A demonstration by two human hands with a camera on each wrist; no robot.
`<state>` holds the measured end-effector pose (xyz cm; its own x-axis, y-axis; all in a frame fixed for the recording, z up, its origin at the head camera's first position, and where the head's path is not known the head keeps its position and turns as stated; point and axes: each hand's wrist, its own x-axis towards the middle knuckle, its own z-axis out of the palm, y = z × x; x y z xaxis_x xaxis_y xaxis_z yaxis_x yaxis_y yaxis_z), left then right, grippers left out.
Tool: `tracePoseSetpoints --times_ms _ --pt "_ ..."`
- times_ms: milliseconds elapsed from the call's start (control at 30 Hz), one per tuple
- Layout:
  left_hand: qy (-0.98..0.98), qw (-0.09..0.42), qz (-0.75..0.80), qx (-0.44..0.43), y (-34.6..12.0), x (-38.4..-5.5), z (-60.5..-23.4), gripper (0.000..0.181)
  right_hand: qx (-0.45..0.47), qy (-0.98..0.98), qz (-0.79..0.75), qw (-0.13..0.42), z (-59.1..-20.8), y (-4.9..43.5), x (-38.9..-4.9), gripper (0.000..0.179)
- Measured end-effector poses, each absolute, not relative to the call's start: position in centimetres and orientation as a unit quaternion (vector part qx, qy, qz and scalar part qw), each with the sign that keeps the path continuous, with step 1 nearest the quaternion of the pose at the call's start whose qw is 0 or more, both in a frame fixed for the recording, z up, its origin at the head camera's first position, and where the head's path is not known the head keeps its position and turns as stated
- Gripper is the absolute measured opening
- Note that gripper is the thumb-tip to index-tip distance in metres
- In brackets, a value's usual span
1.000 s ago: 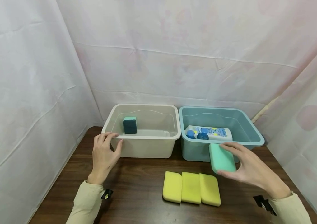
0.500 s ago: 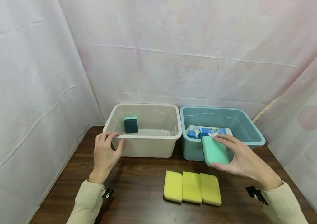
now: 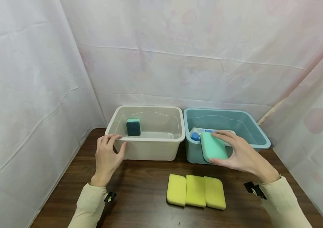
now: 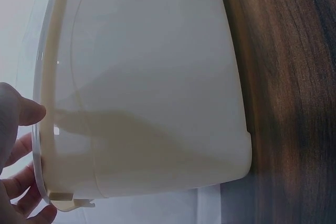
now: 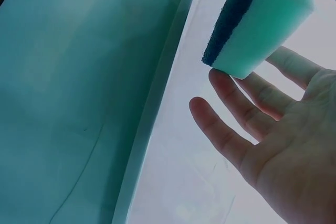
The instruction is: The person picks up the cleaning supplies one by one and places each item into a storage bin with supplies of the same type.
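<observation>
My right hand [image 3: 239,155] pinches a green sponge [image 3: 213,147] between thumb and fingers, in front of the near rim of the blue bin [image 3: 224,113]. In the right wrist view the sponge [image 5: 273,30] shows a dark blue scouring layer on one face. My left hand [image 3: 107,158] grips the near left rim of the beige bin [image 3: 147,148]. The left wrist view has the thumb on the outer side of the rim and the fingers behind it. Inside the beige bin stands another green sponge [image 3: 133,127], its dark scouring side facing me.
Three yellow sponges [image 3: 195,191] lie side by side on the dark wooden table [image 3: 138,202]. Bottles with blue caps [image 3: 195,136] lie in the blue bin, partly hidden by the held sponge. White cloth [image 3: 161,63] hangs behind and at both sides.
My right hand has carried the green sponge left and up, from the front of the blue bin to its near rim. The left hand stays on the beige bin.
</observation>
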<state>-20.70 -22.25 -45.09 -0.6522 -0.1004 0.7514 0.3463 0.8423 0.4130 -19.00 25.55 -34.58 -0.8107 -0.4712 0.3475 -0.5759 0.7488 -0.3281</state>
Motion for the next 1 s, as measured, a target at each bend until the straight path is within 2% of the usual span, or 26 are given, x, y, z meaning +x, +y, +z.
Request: tracePoseSetpoints --times_ms 433,1000 --pt "-0.868 0.412 -0.269 -0.071 -22.3 -20.9 -45.2 0.029 0.275 -0.925 0.240 0.101 -33.3 24.1 -21.2 0.083" --pt "-0.863 0.421 -0.270 -0.068 -22.6 -20.6 -45.0 0.028 0.291 -0.925 0.238 0.059 -31.7 20.2 -24.4 0.086"
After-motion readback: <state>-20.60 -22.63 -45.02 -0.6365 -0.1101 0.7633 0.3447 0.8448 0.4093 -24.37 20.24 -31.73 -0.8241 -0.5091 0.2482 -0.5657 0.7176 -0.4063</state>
